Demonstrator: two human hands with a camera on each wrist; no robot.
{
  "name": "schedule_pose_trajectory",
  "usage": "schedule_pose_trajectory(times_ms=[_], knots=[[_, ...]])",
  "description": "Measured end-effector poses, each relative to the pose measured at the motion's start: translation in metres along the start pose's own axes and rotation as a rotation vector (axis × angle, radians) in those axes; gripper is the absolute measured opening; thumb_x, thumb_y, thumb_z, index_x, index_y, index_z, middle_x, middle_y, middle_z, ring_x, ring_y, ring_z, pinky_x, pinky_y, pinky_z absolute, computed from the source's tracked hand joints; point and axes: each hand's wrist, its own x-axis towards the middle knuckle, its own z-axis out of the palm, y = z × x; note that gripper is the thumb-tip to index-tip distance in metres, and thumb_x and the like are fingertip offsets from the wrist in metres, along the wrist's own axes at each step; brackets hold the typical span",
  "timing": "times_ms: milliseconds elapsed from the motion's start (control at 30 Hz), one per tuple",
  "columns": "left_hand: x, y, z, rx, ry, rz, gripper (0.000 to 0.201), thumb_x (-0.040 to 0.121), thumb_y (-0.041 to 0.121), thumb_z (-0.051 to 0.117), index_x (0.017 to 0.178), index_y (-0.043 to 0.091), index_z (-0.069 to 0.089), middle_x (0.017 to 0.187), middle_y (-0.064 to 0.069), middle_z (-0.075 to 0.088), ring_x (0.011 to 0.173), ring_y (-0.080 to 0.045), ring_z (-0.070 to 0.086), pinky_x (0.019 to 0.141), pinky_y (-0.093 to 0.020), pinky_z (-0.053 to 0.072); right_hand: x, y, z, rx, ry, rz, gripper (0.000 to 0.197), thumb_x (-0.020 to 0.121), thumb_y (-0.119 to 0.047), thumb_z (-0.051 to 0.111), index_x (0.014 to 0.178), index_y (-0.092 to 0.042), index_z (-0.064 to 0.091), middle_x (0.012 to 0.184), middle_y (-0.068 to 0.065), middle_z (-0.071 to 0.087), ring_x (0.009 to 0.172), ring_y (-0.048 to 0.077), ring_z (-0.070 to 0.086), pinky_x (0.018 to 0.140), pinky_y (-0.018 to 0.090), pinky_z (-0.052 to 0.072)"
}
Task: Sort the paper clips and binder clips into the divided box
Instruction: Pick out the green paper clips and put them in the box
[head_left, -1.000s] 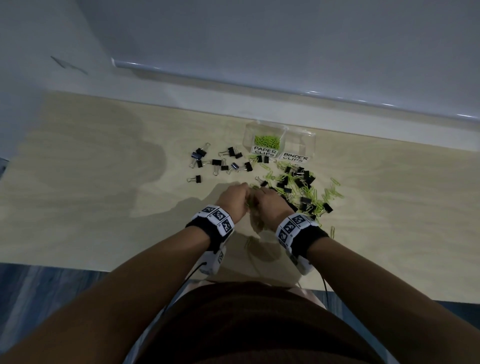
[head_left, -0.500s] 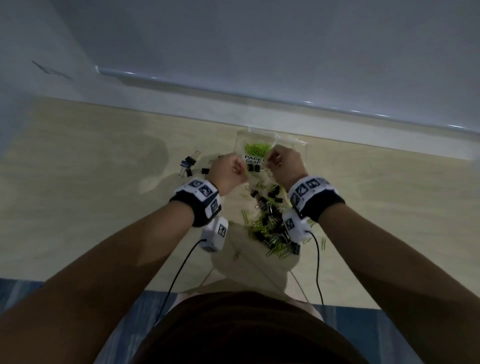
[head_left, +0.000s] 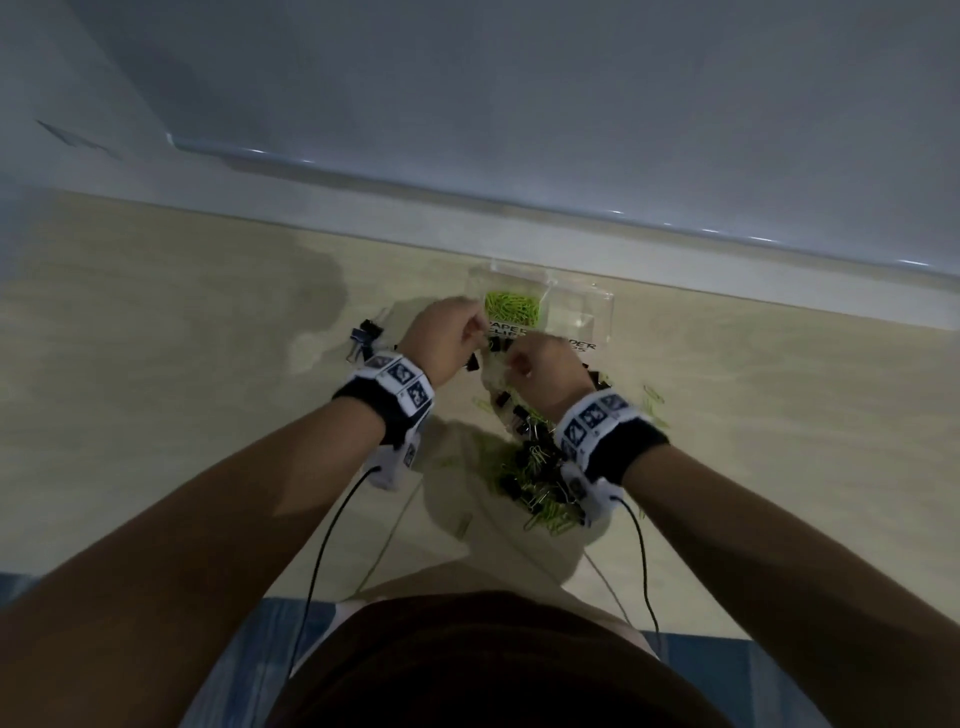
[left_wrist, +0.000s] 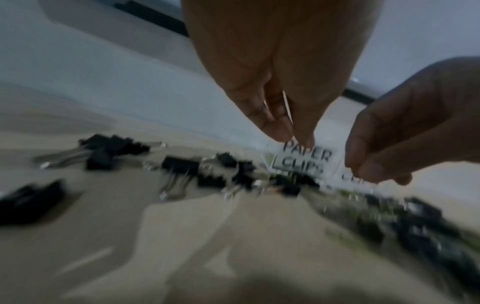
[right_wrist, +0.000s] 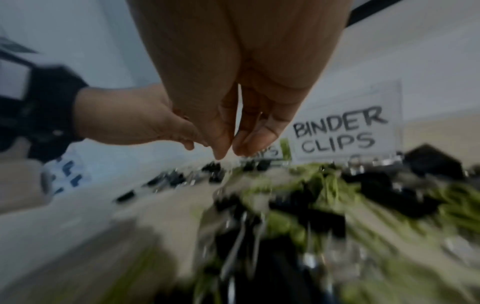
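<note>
"Table (head_left: 156, 389) was pale wood, wasn't it? Where did the divided box (head_left: 597, 312) sit?"

"At the far edge, clear plastic, straight ahead of the person. Just in front of it lay the mixed pile (head_left: 535, 467), green and black tangled together, running back under the right wrist."

"And the hands?"

"Both were raised close to the box's near wall, almost touching each other. The left hand (head_left: 441, 338) had its thumb and fingertips (left_wrist: 280, 131) pressed together, pointing down. A thin pale sliver showed between them, but I couldn't tell what it was. The right hand (head_left: 545, 364) was pinched the same way, fingertips (right_wrist: 221, 148) meeting. Whether it held anything, I couldn't tell."

"Any clips apart from the pile?"

"Black binder clips (head_left: 366, 332) were scattered on the table to the left of the left hand, some with silver handles sticking out."

"Was anything in the box?"

"Green paper clips (head_left: 511, 306) were heaped in its left compartment, behind the PAPER CLIPS label (left_wrist: 303, 162). The BINDER CLIPS label (right_wrist: 340, 133) fronted the right one."
</note>
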Motion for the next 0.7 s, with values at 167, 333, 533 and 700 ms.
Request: schedule_pose_trajectory(times_ms=[167, 333, 533, 700], knots=[[-0.019, -0.017, 0.024, 0.140, -0.145, -0.003, 0.027, 0.080, 0.013, 0.069, 0.106, 0.010, 0.061, 0.109, -0.008, 0.060, 0.100, -0.024, 0.056, 0.085, -0.035, 0.045, -0.018, -0.007, 0.027, -0.112, -0.031, -0.082, 0.007, 0.083, -0.008, 0.059, 0.088, -0.010, 0.064, 0.086, 0.000, 0.048, 0.077, 0.016, 0.042, 0.067, 0.029, 0.038], [-0.029, -0.033, 0.013, 0.119, -0.083, -0.037, 0.025, 0.080, 0.009, 0.063, 0.104, 0.009, 0.060, 0.109, -0.010, 0.057, 0.095, -0.027, 0.057, 0.083, -0.037, 0.049, -0.013, -0.008, 0.039, -0.161, -0.048, -0.041, 0.015, 0.084, -0.002, 0.053, 0.096, -0.003, 0.061, 0.099, 0.013, 0.057, 0.091, 0.030, 0.053, 0.074, 0.032, 0.042], [-0.034, -0.060, -0.011, 0.212, 0.104, -0.058, 0.025, 0.081, 0.007, 0.057, 0.105, 0.006, 0.061, 0.107, -0.014, 0.054, 0.098, -0.032, 0.053, 0.087, -0.041, 0.046, -0.003, -0.032, 0.043, 0.053, 0.040, -0.128, 0.015, 0.083, -0.009, 0.061, 0.097, -0.005, 0.065, 0.102, 0.013, 0.060, 0.087, 0.029, 0.059, 0.075, 0.035, 0.050], [-0.025, -0.024, 0.002, 0.204, -0.060, 0.135, 0.035, 0.088, 0.000, 0.047, 0.120, 0.005, 0.058, 0.122, -0.012, 0.055, 0.113, -0.030, 0.047, 0.099, -0.039, 0.039, 0.004, -0.011, 0.032, -0.113, 0.117, -0.017, 0.036, 0.083, 0.003, 0.051, 0.116, -0.007, 0.059, 0.120, 0.012, 0.058, 0.104, 0.029, 0.058, 0.091, 0.042, 0.051]])
